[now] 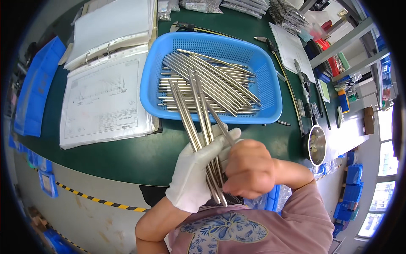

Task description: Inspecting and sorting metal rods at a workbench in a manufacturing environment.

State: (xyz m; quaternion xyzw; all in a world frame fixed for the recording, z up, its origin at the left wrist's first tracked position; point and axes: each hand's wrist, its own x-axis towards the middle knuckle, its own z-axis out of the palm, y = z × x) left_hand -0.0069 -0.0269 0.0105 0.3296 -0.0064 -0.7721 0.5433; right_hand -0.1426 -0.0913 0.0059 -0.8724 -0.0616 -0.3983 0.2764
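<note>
Now your gloved left hand [195, 171] clasps a fanned bundle of slim, shiny steel rods [198, 122] at the tabletop's [127, 156] near edge; your bare right hand [249, 169] pinches one; the blue basket [270, 89] crowds ahead.

green worktable [127, 156], grey shelving [347, 40], bright windows [382, 161]

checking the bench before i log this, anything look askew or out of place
Nothing looks damaged or spilled. The rods in the blue basket lie crisscrossed rather than parallel. The gloved left hand holds a fanned bundle whose far ends hang over the basket, while the bare right hand pinches one rod.
</note>
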